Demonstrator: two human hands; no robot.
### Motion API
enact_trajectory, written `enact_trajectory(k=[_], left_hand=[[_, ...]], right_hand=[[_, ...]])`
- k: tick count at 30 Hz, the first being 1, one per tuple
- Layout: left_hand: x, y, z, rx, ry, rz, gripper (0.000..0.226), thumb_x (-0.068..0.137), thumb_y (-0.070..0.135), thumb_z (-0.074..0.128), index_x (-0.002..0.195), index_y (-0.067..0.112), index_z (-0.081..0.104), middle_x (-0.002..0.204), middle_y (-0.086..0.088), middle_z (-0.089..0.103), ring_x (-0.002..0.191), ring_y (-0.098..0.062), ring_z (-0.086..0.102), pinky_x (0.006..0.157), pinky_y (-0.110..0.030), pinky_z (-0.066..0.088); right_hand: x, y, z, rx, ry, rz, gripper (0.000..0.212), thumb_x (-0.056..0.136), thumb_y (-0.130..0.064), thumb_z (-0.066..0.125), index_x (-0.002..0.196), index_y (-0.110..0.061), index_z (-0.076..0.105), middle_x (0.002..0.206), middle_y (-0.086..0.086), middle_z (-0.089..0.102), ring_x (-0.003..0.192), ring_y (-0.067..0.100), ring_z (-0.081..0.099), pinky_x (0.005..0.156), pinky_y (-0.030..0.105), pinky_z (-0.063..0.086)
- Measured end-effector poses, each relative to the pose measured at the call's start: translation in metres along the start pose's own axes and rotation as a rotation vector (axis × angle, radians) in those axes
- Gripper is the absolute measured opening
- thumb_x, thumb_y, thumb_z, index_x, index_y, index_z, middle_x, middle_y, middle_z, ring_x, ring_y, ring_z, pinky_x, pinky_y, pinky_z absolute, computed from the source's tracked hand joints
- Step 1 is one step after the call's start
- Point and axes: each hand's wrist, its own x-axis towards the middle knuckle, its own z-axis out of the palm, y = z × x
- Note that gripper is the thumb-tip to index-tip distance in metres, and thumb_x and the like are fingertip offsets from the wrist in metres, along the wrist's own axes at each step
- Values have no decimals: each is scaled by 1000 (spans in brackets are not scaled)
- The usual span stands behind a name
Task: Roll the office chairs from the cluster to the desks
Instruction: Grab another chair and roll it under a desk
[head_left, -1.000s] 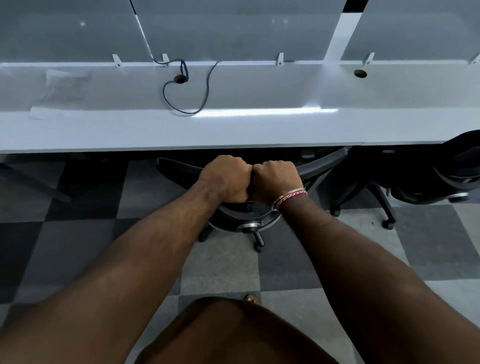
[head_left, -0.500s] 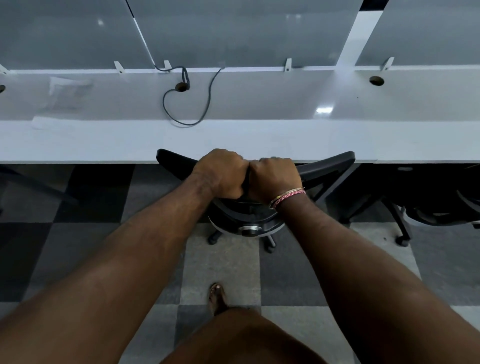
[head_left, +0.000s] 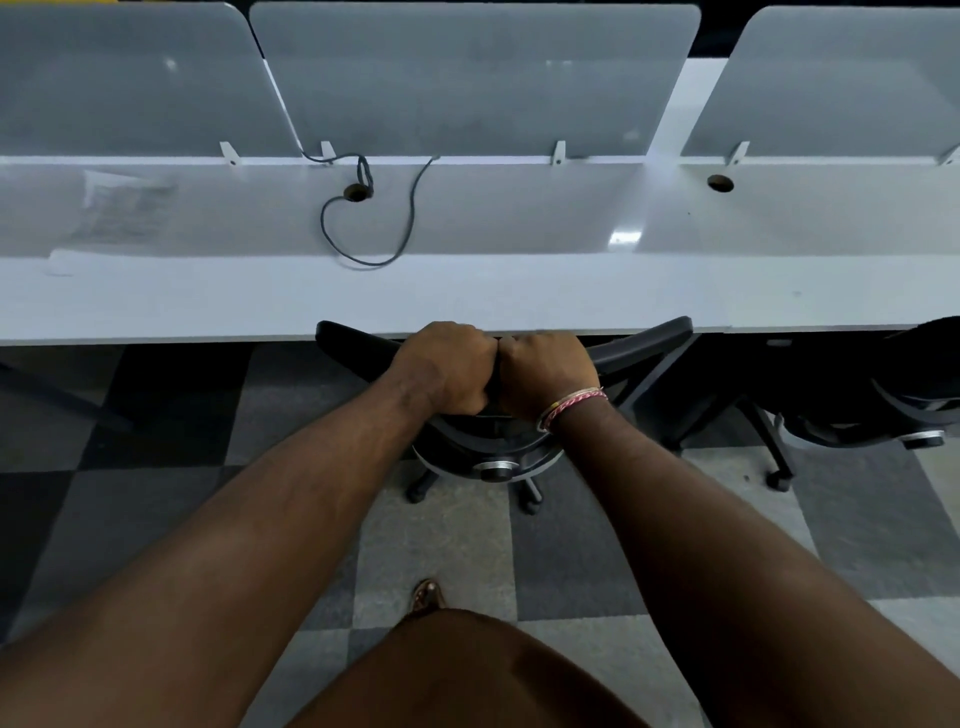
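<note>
Against the white desk (head_left: 467, 296) edge, the left hand (head_left: 449, 366) and right hand (head_left: 545, 374), knuckles touching, each close their grip tightly round the top of one black office chair (head_left: 358, 343). A second chair (head_left: 919, 395) sits rightward, tucked under the desk.

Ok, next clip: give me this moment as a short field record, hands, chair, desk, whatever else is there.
left hand: grips the top edge of the chair back
right hand: grips the same edge, touching the left hand; bracelet on the wrist
chair: black, back top at the desk's front edge, seat hidden under the desk
desk: white, with frosted divider panels behind
cable: dark, looped on the desktop from a grommet hole
second chair: black, at the next desk to the right
floor: grey checkered carpet tiles
</note>
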Motion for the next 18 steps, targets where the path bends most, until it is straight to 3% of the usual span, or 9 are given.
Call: enact_trajectory(k=[7,11,18], left_hand=[[-52,17,-13,-93,127,-73,21,77,29,70,95,19,63,89,0,68,80,-24,66,69,-38,56],[-83,14,-32,-72,189,-163,20,77,22,68,96,17,63,92,-2,67,83,-25,65,72,-39,57],[-171,-24,-55,-60,245,-376,23,83,33,69,99,17,66,96,-2,70,87,-26,68,73,-36,53]], right_hand=[[-26,-23,-12,41,17,4,23,83,-34,61,93,-13,61,87,7,67,78,30,66,61,34,46],[-27,-45,-39,59,99,-46,23,85,-32,60,96,-11,59,91,10,66,81,31,64,63,34,41],[-13,-128,-79,145,120,-237,33,88,-34,60,110,-9,58,106,12,65,97,32,62,67,35,40]])
